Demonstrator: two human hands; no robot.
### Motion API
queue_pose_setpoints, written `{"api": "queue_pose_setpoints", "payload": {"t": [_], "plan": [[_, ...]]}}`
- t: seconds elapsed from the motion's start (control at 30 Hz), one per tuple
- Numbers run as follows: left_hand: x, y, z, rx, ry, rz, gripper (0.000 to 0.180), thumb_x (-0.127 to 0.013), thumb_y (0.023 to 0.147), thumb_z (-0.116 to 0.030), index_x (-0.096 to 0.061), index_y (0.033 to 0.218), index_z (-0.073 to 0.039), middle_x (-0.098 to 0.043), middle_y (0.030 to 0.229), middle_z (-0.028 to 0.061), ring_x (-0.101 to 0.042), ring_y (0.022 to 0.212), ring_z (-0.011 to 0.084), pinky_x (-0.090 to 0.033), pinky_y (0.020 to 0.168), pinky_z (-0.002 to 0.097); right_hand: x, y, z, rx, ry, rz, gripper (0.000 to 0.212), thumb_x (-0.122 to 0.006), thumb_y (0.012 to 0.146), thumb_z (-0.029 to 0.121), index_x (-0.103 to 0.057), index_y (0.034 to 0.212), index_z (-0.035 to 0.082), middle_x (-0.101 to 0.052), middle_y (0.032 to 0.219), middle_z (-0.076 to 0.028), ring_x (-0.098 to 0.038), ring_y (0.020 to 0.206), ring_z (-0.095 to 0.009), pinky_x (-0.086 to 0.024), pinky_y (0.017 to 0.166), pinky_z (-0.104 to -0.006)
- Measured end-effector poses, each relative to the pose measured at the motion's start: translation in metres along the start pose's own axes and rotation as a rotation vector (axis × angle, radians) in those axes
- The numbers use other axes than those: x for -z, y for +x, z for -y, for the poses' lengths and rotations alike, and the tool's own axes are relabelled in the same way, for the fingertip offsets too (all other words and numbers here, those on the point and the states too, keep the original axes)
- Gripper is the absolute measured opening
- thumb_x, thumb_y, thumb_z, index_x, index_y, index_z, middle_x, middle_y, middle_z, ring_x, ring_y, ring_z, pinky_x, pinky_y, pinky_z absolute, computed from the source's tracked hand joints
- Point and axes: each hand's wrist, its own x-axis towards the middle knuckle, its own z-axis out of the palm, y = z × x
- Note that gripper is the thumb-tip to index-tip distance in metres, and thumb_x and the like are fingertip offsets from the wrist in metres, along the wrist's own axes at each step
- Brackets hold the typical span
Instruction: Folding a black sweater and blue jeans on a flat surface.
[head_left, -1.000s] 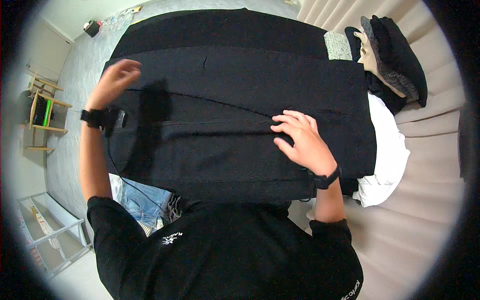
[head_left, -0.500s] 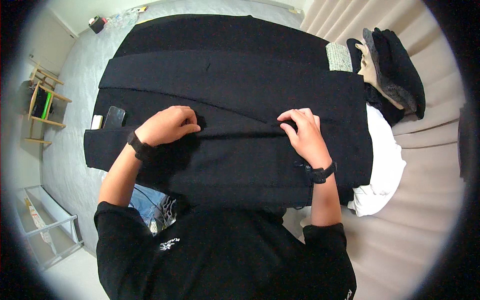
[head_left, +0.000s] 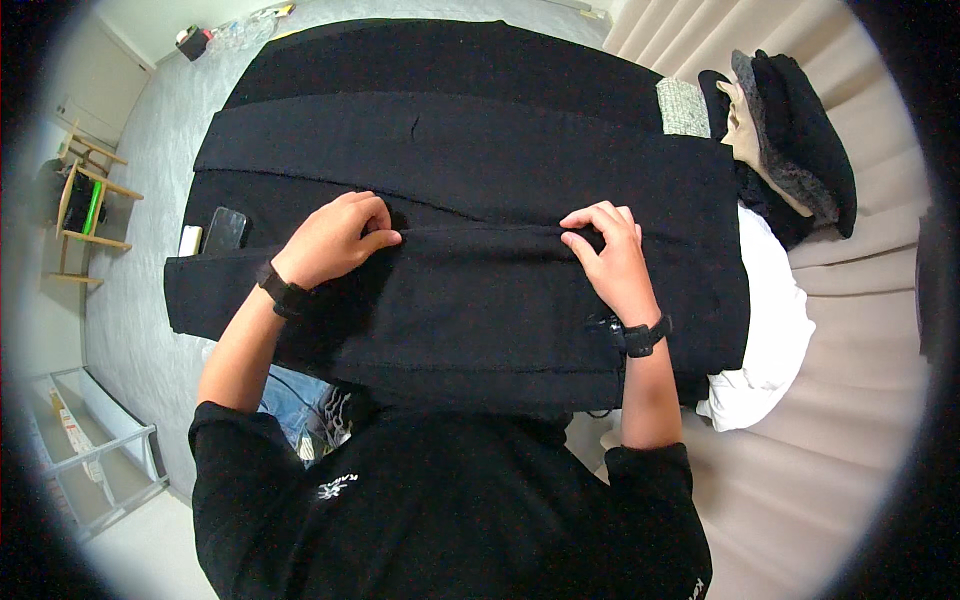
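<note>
Wide black trousers [head_left: 480, 310] lie spread across a black-covered table, their two legs parting toward the left around a narrow wedge-shaped gap. My left hand [head_left: 338, 243] is closed in a pinch on the inner edge of the nearer leg. On the same fold line, farther right, my right hand [head_left: 608, 250] pinches the black fabric between thumb and fingers. A ridge of cloth runs between the two hands. Each wrist wears a black band.
In the gap at the left lie a dark phone [head_left: 228, 230] and a small white object [head_left: 191, 240]. A folded grey-white textured cloth [head_left: 683, 108], a pile of dark and beige clothes [head_left: 795, 145] and a white cloth [head_left: 770, 310] sit at the right, beside a beige curtain [head_left: 860, 330].
Both hands still pinch the cloth. The ridge between them has shifted slightly away from me and looks straighter, and the gap between the legs has shortened toward the left.
</note>
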Motion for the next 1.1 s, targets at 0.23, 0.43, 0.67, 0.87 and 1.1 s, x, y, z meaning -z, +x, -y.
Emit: {"api": "queue_pose_setpoints", "payload": {"t": [0.23, 0.43, 0.67, 0.87, 1.1], "plan": [[0.004, 0.003, -0.01, 0.222, -0.036, 0.121, 0.018, -0.066, 0.082, -0.018, -0.059, 0.084, -0.001, -0.059, 0.074, 0.0115, -0.058, 0.068, 0.0244, -0.045, 0.064, 0.0337, -0.001, 0.002, -0.001, -0.04, 0.047, 0.057, 0.007, -0.067, 0.078, 0.011, -0.065, 0.085, 0.011, -0.059, 0.086, -0.002, -0.055, 0.083, -0.02, -0.04, 0.078, -0.0325], [-0.006, 0.0, 0.014, 0.107, -0.032, 0.008, 0.021, -0.061, 0.086, -0.026, -0.062, 0.088, -0.005, -0.061, 0.076, 0.0105, -0.061, 0.072, 0.025, -0.047, 0.065, 0.0351, 0.0, 0.004, 0.0, -0.048, 0.174, 0.061, 0.01, -0.066, 0.079, 0.009, -0.065, 0.088, 0.005, -0.062, 0.085, -0.006, -0.055, 0.072, -0.018, -0.045, 0.065, -0.027], [-0.001, 0.002, 0.004, 0.165, -0.002, 0.116, 0.02, -0.065, 0.082, -0.027, -0.063, 0.087, -0.007, -0.058, 0.076, 0.0073, -0.057, 0.072, 0.0233, -0.046, 0.064, 0.0349, 0.008, -0.002, -0.002, -0.069, 0.152, 0.106, 0.017, -0.065, 0.08, 0.012, -0.066, 0.096, 0.007, -0.064, 0.09, -0.006, -0.055, 0.076, -0.019, -0.046, 0.072, -0.03], [-0.003, 0.008, 0.011, -0.222, 0.044, -0.065, 0.014, -0.059, 0.086, -0.014, -0.063, 0.093, -0.004, -0.06, 0.092, 0.0124, -0.057, 0.088, 0.0271, -0.046, 0.081, 0.036, 0.01, -0.002, 0.005, -0.059, 0.09, 0.163, 0.023, -0.064, 0.081, 0.016, -0.064, 0.103, 0.01, -0.064, 0.096, -0.006, -0.055, 0.087, -0.022, -0.044, 0.08, -0.0335], [-0.005, 0.022, -0.011, -0.226, 0.085, 0.081, 0.027, -0.055, 0.088, -0.015, -0.062, 0.112, -0.003, -0.058, 0.119, 0.0125, -0.049, 0.113, 0.0312, -0.038, 0.098, 0.0391, 0.01, -0.01, 0.006, 0.134, -0.067, 0.148, 0.02, -0.064, 0.081, 0.019, -0.065, 0.099, 0.012, -0.063, 0.102, -0.002, -0.053, 0.093, -0.022, -0.038, 0.083, -0.0334]]}}
